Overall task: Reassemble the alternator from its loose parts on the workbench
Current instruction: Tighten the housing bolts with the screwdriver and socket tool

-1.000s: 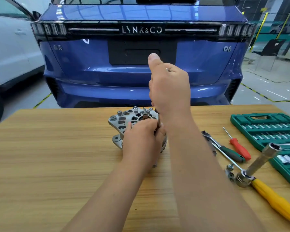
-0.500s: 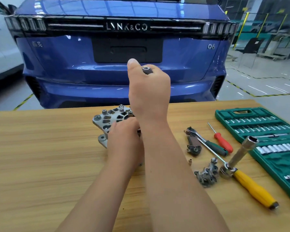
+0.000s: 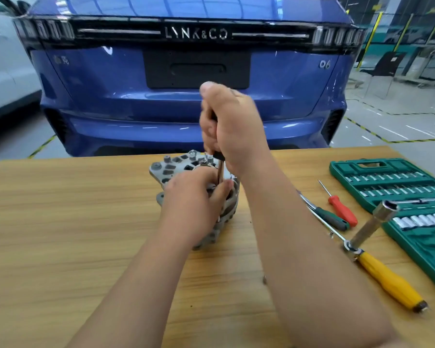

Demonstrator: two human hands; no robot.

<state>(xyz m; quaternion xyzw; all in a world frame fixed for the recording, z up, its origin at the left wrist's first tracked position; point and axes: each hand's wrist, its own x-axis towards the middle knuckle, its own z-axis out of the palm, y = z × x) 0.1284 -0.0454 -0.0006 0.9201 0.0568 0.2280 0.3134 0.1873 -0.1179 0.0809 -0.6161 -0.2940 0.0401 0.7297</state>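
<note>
A grey cast alternator housing [image 3: 168, 169] stands on the wooden workbench [image 3: 60, 234], near its far middle. My left hand [image 3: 194, 194] grips the housing's near side and covers much of it. Above it, my right hand [image 3: 229, 126] is curled round the dark handle of a driver. The driver's thin metal shaft [image 3: 221, 172] runs straight down from that hand to the housing, close to my left fingertips. The shaft's tip is hidden.
A green socket set case [image 3: 397, 189] lies open at the right. Beside it lie a yellow-handled ratchet with a long socket [image 3: 377, 222], a red screwdriver [image 3: 342, 209] and a green-handled tool [image 3: 332, 219]. A small loose part [image 3: 264, 280] lies near my right forearm. A blue car is parked behind the bench.
My right hand has come down with the driver, so its shaft now stands on the housing. The camera view has shifted; my left hand keeps its hold.
</note>
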